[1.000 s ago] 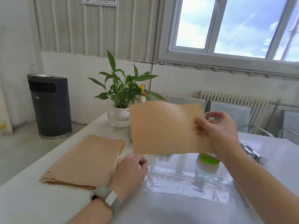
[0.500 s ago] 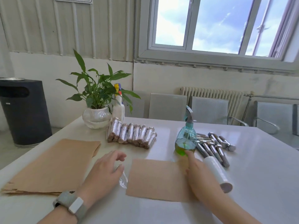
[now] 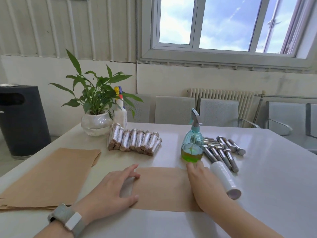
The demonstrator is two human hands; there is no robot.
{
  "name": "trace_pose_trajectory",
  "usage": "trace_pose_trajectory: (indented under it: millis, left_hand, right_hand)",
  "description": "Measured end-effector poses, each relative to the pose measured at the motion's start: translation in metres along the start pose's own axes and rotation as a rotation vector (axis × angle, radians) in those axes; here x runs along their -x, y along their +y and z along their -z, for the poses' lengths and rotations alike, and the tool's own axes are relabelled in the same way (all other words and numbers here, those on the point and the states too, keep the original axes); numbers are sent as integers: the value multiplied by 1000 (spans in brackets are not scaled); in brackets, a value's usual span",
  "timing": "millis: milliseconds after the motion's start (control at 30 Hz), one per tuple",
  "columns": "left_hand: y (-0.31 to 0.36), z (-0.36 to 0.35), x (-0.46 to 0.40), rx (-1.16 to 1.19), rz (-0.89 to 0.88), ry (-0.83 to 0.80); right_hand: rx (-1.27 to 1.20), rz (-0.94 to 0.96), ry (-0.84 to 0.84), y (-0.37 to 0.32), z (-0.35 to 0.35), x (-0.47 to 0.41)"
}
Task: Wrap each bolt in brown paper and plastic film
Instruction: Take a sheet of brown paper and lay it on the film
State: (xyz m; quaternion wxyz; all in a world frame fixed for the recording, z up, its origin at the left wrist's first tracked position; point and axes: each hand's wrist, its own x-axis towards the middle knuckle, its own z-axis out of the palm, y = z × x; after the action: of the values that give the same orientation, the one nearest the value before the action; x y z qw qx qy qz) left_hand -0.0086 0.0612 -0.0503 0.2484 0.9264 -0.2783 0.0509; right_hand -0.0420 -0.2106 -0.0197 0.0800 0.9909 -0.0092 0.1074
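Note:
A single sheet of brown paper (image 3: 163,188) lies flat on the white table (image 3: 267,194) in front of me. My left hand (image 3: 115,191) rests on its left edge, fingers spread over a bit of clear plastic film (image 3: 127,187). My right hand (image 3: 204,184) lies flat on the sheet's right edge, fingertips near the spray bottle. Several bare steel bolts (image 3: 221,150) lie in a pile at the right. A row of several wrapped bolts (image 3: 135,140) sits further back. A roll of plastic film (image 3: 224,179) lies right of my right hand.
A stack of brown paper sheets (image 3: 49,176) lies at the left. A blue spray bottle (image 3: 193,143) with green liquid stands behind the sheet. A potted plant (image 3: 96,107) and a white spray bottle (image 3: 120,110) stand at the back. Chairs (image 3: 217,112) line the far side.
My right hand brought the sheet down from the air and laid it flat on the table. Both hands now rest on its edges. The view swung to the right.

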Motion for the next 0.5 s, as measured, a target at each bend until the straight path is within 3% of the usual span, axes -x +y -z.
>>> trace_pose_trajectory:
  millis: [100,200,333,433,500]
  left_hand:
    - [0,0,-1,-22,-21,-13]
    - [0,-1,-1,-34,-31,-18]
    - [1,-1,-2,-46,-47,-10]
    - [1,-2,-2,-56,-51,-12]
    - [0,-3,-2,-61,-54,-8]
  right_hand:
    - [57,26,109,16,9,-13]
    - [-33,-153,216,72,24,-48]
    - [-303,-475,16,153,9,-80]
    - [-611,-610,-118,174,-15,-86]
    - [-663,-642,-114,175,-25,-92]
